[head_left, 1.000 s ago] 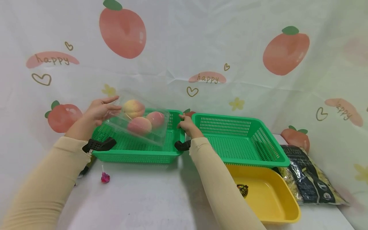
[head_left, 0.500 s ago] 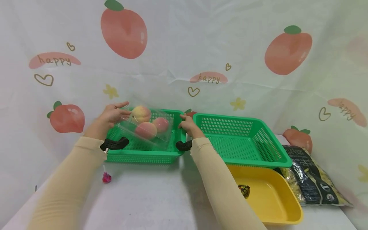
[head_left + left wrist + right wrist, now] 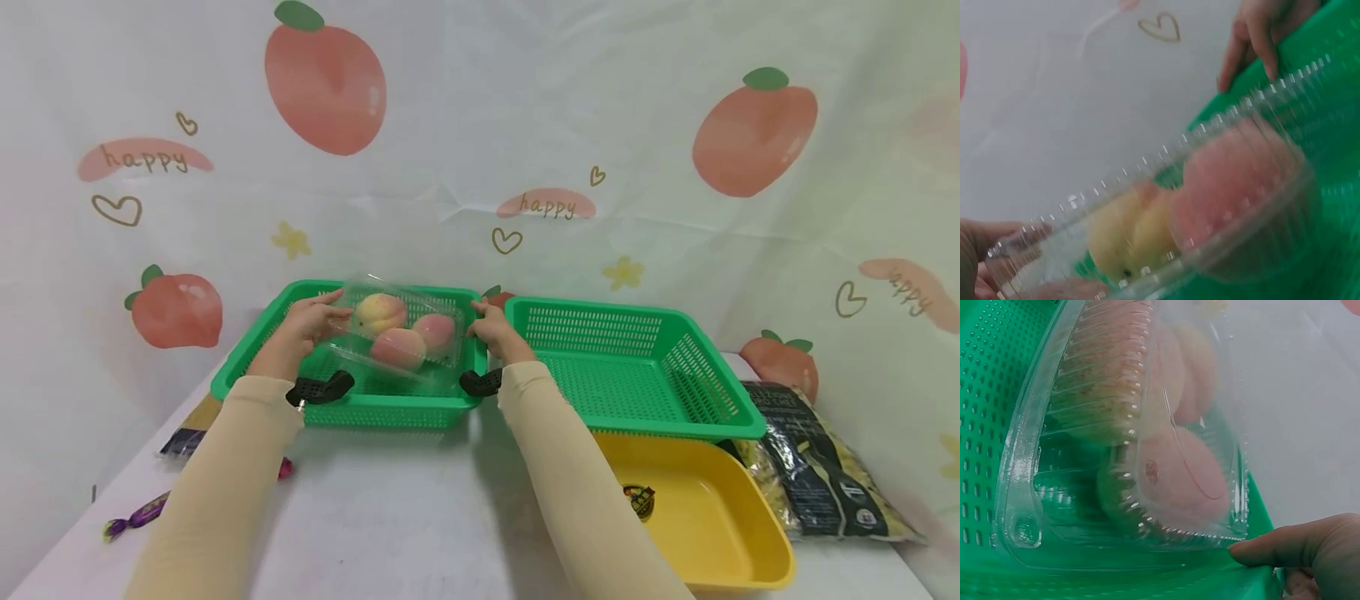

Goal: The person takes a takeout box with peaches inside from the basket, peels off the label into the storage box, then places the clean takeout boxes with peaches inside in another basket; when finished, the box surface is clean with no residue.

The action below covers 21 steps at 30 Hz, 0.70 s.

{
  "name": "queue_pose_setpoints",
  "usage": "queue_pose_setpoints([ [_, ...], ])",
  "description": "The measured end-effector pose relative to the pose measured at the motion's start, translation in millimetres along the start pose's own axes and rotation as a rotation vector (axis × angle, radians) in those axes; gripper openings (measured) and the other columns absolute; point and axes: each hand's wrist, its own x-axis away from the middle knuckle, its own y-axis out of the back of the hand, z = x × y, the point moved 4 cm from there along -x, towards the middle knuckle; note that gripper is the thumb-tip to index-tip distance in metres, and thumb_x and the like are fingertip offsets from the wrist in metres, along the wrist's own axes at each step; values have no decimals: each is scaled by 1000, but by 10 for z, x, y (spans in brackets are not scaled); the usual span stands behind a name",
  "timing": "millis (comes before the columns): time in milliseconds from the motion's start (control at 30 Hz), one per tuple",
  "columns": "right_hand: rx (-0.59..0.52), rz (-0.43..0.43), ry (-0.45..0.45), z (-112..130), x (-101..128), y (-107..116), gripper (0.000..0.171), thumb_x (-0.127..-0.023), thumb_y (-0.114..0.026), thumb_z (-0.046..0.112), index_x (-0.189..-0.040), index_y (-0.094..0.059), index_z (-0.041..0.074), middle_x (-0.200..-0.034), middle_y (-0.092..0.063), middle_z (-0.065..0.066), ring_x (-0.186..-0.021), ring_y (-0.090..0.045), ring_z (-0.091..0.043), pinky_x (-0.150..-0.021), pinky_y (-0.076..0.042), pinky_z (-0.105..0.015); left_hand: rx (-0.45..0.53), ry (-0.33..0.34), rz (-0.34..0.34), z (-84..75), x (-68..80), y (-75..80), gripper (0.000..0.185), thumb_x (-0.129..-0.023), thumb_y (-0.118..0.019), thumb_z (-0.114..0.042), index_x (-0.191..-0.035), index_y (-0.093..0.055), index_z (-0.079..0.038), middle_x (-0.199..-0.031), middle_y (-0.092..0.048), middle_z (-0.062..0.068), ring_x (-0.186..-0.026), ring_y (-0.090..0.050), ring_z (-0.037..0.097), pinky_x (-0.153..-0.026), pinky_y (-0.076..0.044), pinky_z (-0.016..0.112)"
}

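My left hand (image 3: 309,327) grips one end of a clear plastic clamshell box (image 3: 410,328) with three peaches (image 3: 397,350) inside. The box is tilted and sits within the outline of the left green basket (image 3: 360,402); whether it touches the bottom is hard to tell. On that basket's right rim, my right hand (image 3: 491,327) pinches the edge, thumb on the inner side. The right wrist view has the box (image 3: 1019,469) close to the thumb of that hand (image 3: 1310,550). Blur softens the left wrist view, where the left fingers (image 3: 997,262) hold the box's end.
A second green basket (image 3: 637,429) stands right beside the first. In front of it is a yellow tub (image 3: 705,517), with a dark printed bag (image 3: 817,475) on its right. Purple-wrapped candy (image 3: 138,517), a pink wrapped candy (image 3: 286,468) and a packet (image 3: 191,427) lie left.
My left hand has moved right and down, bringing the box lower into the left basket. The right hand has stayed on the rim. The packet and purple candy at left have come into view.
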Motion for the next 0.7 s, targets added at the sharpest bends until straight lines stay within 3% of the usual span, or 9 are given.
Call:
queue_pose_setpoints([
  [167,12,-15,17,-170,-251,20,70,-89,-46,-11,-148,-24,21,-158,6,8,-146,4,-23,-97,-40,-32,3,26,-18,122,-31,26,60,-97,-47,-12,-149,-19,-21,-150,-29,17,-48,-54,-3,-66,-53,15],
  [233,14,-22,22,-177,-272,22,70,-89,-46,-11,-148,-24,20,-158,6,7,-146,4,-23,-98,-41,-33,-33,33,-16,159,-46,22,59,-97,-46,-14,-149,-17,-20,-149,-29,18,-59,-60,-2,-69,-53,15],
  [300,0,-21,20,-151,-237,25,70,-89,-47,-11,-148,-24,19,-158,6,7,-146,4,-23,-101,-40,-35,-90,37,-6,197,-71,14,58,-98,-44,-17,-149,-17,-17,-149,-29,21,-86,-66,7,-78,-53,18],
  [367,-7,-30,-3,-97,-167,18,69,-90,-45,-12,-148,-23,17,-159,4,6,-146,3,-22,-107,-35,-40,-170,40,26,225,-87,-1,59,-99,-42,-21,-150,-12,-15,-148,-29,25,-114,-58,22,-90,-51,27],
  [433,-16,-24,-10,-80,-144,15,69,-90,-46,-12,-149,-23,17,-159,5,5,-146,4,-22,-109,-33,-41,-263,46,63,249,-92,-13,63,-100,-40,-26,-150,-4,-13,-147,-29,29,-129,-44,34,-101,-44,38],
  [567,-3,-16,18,-119,-181,21,70,-89,-48,-10,-148,-24,17,-158,5,5,-146,4,-23,-109,-35,-37,-390,82,166,286,-69,-31,75,-100,-39,-30,-146,18,-12,-148,-22,31,-137,-27,41,-109,-30,53],
  [700,5,-24,27,-156,-230,32,70,-89,-49,-10,-148,-26,19,-158,4,7,-146,4,-23,-107,-37,-36,-406,125,242,305,-42,-57,81,-100,-39,-31,-143,28,-15,-151,-10,32,-138,-19,44,-105,-36,54],
])
